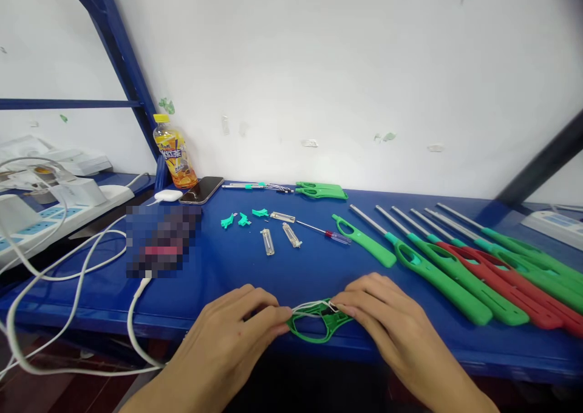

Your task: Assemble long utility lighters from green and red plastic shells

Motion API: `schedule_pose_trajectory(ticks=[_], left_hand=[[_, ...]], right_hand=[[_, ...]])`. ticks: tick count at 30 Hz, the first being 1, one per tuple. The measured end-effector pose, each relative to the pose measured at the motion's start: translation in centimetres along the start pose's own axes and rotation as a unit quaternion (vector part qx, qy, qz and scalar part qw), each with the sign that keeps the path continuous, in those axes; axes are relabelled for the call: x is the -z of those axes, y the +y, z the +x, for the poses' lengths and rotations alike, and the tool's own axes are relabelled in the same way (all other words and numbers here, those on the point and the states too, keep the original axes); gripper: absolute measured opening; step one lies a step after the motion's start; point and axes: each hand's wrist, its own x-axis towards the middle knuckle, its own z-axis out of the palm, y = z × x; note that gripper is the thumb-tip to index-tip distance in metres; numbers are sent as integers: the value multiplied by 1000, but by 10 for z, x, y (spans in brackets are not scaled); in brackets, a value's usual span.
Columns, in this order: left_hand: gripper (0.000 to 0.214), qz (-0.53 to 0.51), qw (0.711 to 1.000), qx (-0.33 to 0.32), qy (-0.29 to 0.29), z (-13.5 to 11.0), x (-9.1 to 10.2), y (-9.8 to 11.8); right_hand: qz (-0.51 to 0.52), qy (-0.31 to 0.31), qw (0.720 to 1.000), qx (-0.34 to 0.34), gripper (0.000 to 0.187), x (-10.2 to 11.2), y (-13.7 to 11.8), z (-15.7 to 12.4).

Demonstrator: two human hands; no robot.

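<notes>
At the front edge of the blue table, both my hands hold an opened green lighter casing [336,322] with white wire lying across it. My left hand [241,328] pinches its left, ring-shaped end. My right hand [387,316] grips the other end, its fingertips on the wire; the fingers partly hide that side. Beyond lie several teal triggers [245,220], clear fuel tanks [268,242] and a screwdriver [339,237] with a purple handle. Another green casing half [367,243] rests beside several long-necked lighters, green [441,282] and red [501,285].
Metal tubes [234,186] and green casing parts [321,190] lie near the wall. At the left are a drink bottle [175,155], a phone [203,190], a blurred-out object [164,243], white cables [132,322] and a power strip [109,197]. Blue frame posts [130,54] flank the table.
</notes>
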Motion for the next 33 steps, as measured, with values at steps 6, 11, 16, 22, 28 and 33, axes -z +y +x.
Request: schedule_pose_trajectory(ticks=[6, 11, 16, 22, 28, 33], left_hand=[[20, 43, 999, -19, -2, 15, 2, -10], [23, 31, 998, -48, 19, 32, 0, -25], [22, -8, 999, -31, 36, 31, -1, -24], [20, -82, 996, 20, 26, 26, 1, -21], [22, -80, 996, 0, 44, 27, 1, -20], [17, -61, 994, -36, 85, 27, 2, -19]], right_hand=[[-31, 8, 999, -3, 31, -2, 0, 0], [-32, 17, 999, -19, 26, -5, 2, -1], [-18, 4, 999, -30, 23, -6, 3, -2], [-13, 5, 999, -41, 14, -6, 1, -2], [2, 55, 998, 10, 15, -4, -1, 0], [16, 82, 996, 37, 15, -4, -2, 0]])
